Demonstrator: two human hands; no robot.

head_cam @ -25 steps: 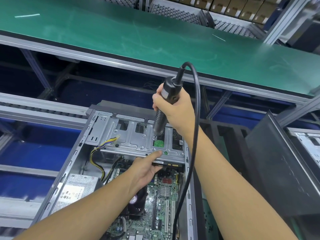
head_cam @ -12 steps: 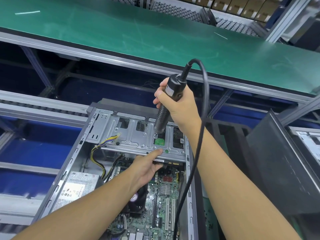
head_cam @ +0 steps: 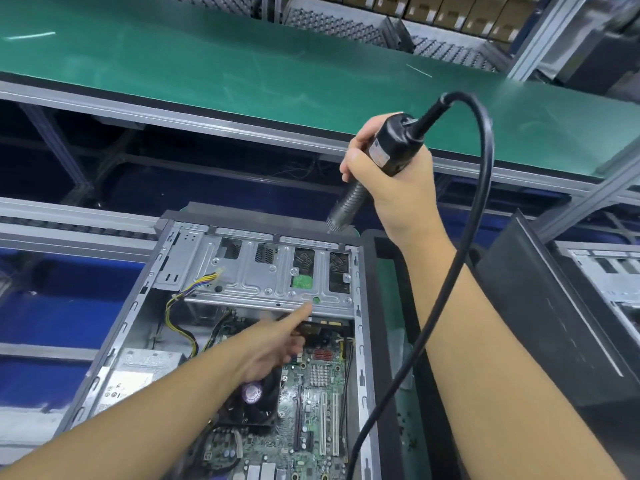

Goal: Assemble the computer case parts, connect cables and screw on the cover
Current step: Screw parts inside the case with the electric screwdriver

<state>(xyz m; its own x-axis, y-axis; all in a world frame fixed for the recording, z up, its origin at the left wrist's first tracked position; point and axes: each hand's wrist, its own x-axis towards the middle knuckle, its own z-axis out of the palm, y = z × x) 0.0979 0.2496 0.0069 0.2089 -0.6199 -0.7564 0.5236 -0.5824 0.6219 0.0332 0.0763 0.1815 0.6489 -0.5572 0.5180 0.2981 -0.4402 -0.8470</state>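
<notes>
- Green matting covers the long bench (head_cam: 242,71) across the far side of the station, with boxes shelved behind it. Nearer, the open computer case (head_cam: 114,344) lies on its side, innards up.
- From where I stand, the right hand (head_cam: 401,195) is wrapped firmly round the electric screwdriver (head_cam: 394,147). Its cord (head_cam: 485,188) loops up and then drops away to the near right.
- That tool is tilted, its tip over the far rim of the case and clear of the metal.
- The left hand (head_cam: 273,344) grasps nothing. Its forefinger stretches toward the near edge of the drive cage (head_cam: 249,282), close to a small green tab (head_cam: 316,300). The hand is blurred, so I cannot tell whether it touches.
- The drive cage spans the far end of the case, with the motherboard (head_cam: 318,393) below its near edge and the power supply (head_cam: 135,379) at the near left. Yellow and black wires (head_cam: 180,317) run between the two.
- A dark cover (head_cam: 554,323) leans at the right, off the case, so closing up is a later job.
- My guess is that the cage is being fastened, with the finger picking out the next spot.
- To do it well, I'd press the cage down flat with the left hand, fingers away from the hole.
- The bit should come in square to the screw and seat fully before the trigger is squeezed; at a slant it could slip off the screw head.
- The cord should stay draped outside the case so it doesn't drag across the board.
</notes>
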